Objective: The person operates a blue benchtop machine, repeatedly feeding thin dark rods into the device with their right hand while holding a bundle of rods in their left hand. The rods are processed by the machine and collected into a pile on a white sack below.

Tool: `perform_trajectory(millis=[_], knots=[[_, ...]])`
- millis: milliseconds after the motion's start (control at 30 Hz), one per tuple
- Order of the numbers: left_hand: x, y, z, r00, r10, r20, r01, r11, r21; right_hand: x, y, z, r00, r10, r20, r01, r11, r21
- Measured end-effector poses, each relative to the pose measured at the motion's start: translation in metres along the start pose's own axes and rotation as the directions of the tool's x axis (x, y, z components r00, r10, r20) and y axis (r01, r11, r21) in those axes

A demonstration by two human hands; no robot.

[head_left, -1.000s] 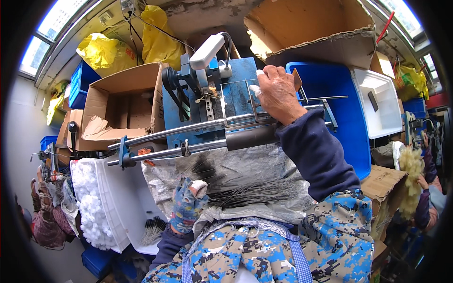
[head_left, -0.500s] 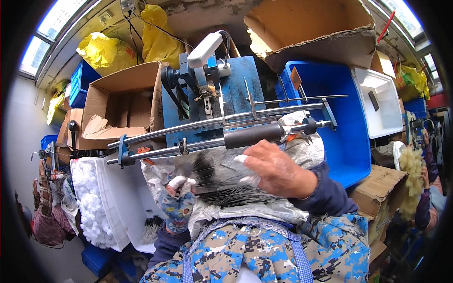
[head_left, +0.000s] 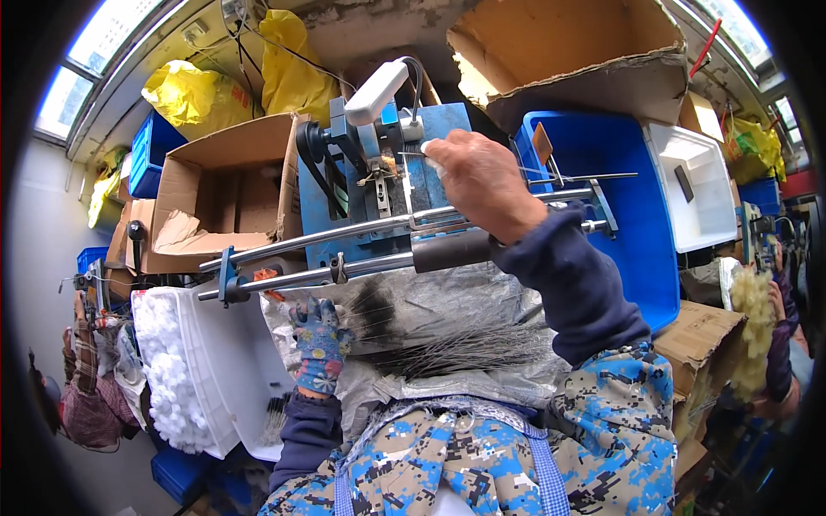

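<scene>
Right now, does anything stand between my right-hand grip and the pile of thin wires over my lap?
Yes: two metal bars cross between your right-hand grip and the wires, the nearer one carrying a dark tube. Your forearm reaches over them.

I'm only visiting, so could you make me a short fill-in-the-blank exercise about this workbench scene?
1. The left hand wears a patterned ____.
2. The right hand is at a machine whose flat plate is coloured ____.
3. The heap of small white pieces is on the person's ____ side.
4. The plastic bags behind the machine's left side are coloured ____.

Missing words: glove; blue; left; yellow.
</scene>
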State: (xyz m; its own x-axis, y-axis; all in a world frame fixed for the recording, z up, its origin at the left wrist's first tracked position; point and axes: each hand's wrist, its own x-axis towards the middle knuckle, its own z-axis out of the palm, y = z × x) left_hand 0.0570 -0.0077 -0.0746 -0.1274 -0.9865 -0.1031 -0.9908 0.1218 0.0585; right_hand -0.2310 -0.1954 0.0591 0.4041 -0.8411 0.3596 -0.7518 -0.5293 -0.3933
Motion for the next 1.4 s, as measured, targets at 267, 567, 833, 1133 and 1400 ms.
perform_trajectory(millis=[267,567,833,1133,1400], knots=[[-0.003,-0.022,0.036,0.998,-0.061,-0.016,0.052,0.937,-0.344,0.017,0.023,0.056,0.979,0.135,0.156,-0.072,0.932,-0.355],[-0.006,0.020,-0.030,0.980,0.001,-0.200,-0.061,0.954,-0.294,0.011,0.022,0.049,0.978,0.137,0.160,-0.073,0.931,-0.357],[0.003,0.039,-0.050,0.918,0.075,-0.390,-0.211,0.924,-0.319,0.010,0.026,0.053,0.985,0.107,0.136,-0.065,0.957,-0.284],[-0.004,0.039,-0.041,0.979,0.049,-0.198,-0.129,0.899,-0.418,0.020,0.034,0.060,0.969,0.206,0.136,-0.171,0.958,-0.232],[-0.011,0.037,-0.060,0.960,0.061,-0.275,-0.187,0.866,-0.464,-0.011,0.031,0.038,0.989,0.145,0.035,-0.127,0.940,-0.318]])
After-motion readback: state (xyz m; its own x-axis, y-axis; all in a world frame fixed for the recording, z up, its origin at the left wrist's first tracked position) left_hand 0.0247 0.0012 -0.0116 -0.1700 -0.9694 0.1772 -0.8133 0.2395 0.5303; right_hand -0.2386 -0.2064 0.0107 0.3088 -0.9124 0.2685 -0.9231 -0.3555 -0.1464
